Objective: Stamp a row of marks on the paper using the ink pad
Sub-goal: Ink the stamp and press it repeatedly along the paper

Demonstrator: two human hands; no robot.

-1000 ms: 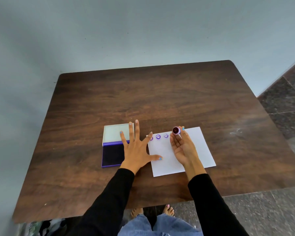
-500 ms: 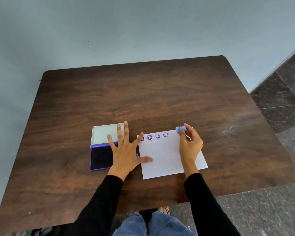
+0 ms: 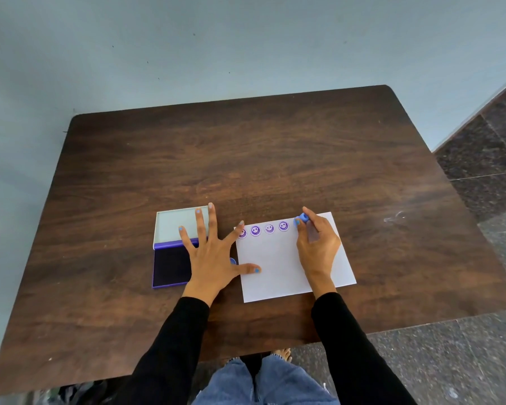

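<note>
right hand (image 3: 316, 244) pinches a small blue stamp (image 3: 303, 218) between thumb and fingertips, stamp pointed down at the far edge of the paper (image 3: 287, 267). whether its face is touching the sheet cannot be told; fingers hide the contact. the stamp sits just to the right of the row of purple smiley marks (image 3: 269, 228), in line with them, so my reading is that this is the next mark in the row, placed one step along to keep the spacing

left hand (image 3: 214, 252) is spread flat, palm down. thumb (image 3: 253, 270) and forefinger lie on the left part of the paper, the forefinger tip partly covering the leftmost mark; the other fingers reach over the open ink pad (image 3: 170, 266) and its raised lid (image 3: 180, 225). likely reason: one hand pins both sheet and pad so neither slides under the stamp

four marks can be made out, the leftmost half hidden. paper beyond the right hand is still blank, room for perhaps one more mark

surroundings: ink pad lies just left of the left hand's palm, partly under it. a small blue thing (image 3: 232, 261) shows beside the left palm, between pad and paper; cannot identify it. rest of the desk (image 3: 246, 159) bare

obstructions: to re-ink, the right hand must cross over the left hand, which covers part of the pad; risk of smudging fresh marks on the way
</note>
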